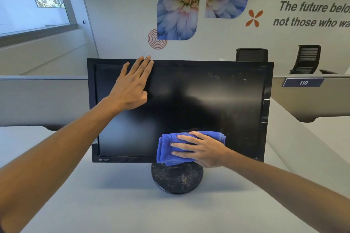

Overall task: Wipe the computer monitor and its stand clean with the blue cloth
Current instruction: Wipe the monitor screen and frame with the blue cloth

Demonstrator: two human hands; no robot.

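Your monitor [180,109] stands upright on its round stand [177,178] near the middle of the pale counter [132,204], screen facing you and dark.

Your right hand [200,149] lies flat on the folded blue cloth [170,149], fingers spread and extended rather than curled, pressing the cloth against the lower part of the screen, a little right of centre. The cloth reaches down over the bottom bezel, and its lower edge hangs just above the stand. The cloth sticks out to the left of your fingertips and shows again above your knuckles, so most of it sits under and beyond your palm.

Your left hand [132,85] is open and holds nothing. Its palm rests against the upper left part of the screen, with the fingers close together and their tips reaching over the top bezel. It is well apart from the cloth, up and to the left of it.

The right part of the screen carries pale specks and smudges (thickest near the upper right corner and down the right side). The stand's base is mottled with light grime across its top. The left part of the screen looks more evenly dark.
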